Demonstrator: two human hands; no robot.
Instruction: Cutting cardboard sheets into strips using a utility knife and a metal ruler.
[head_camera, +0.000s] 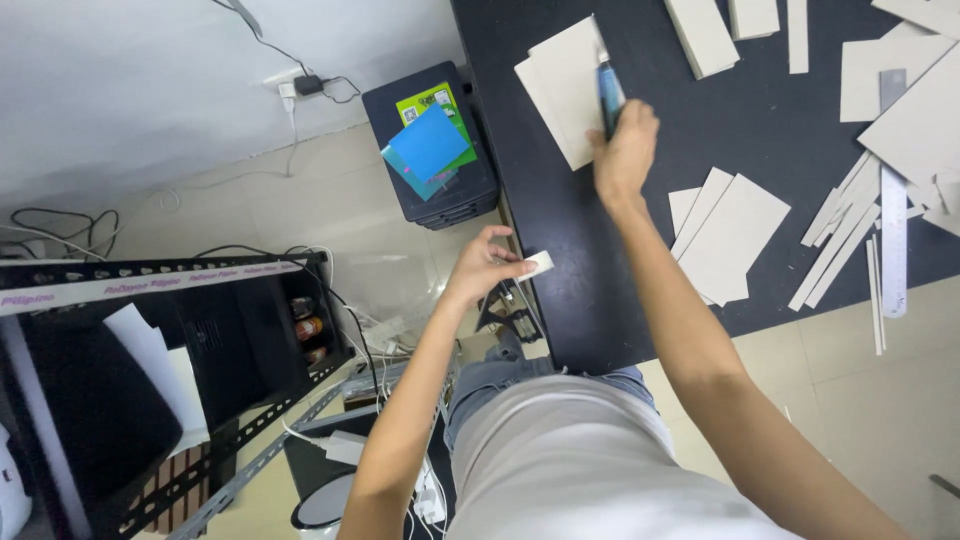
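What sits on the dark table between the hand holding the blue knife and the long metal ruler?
In the head view, between the right hand and the ruler lie overlapping grey card sheets and thin offcut strips.

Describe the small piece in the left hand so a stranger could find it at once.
Start at the dark table and find its near left edge. There the left hand pinches a small white card scrap. Unlike the other offcuts lying flat on the table, it is held.

Right hand (624, 150) grips a blue utility knife (609, 96) over grey card sheets (565, 88) on the dark worktop (580, 290); left hand (485, 265) pinches a small card offcut (538, 265).
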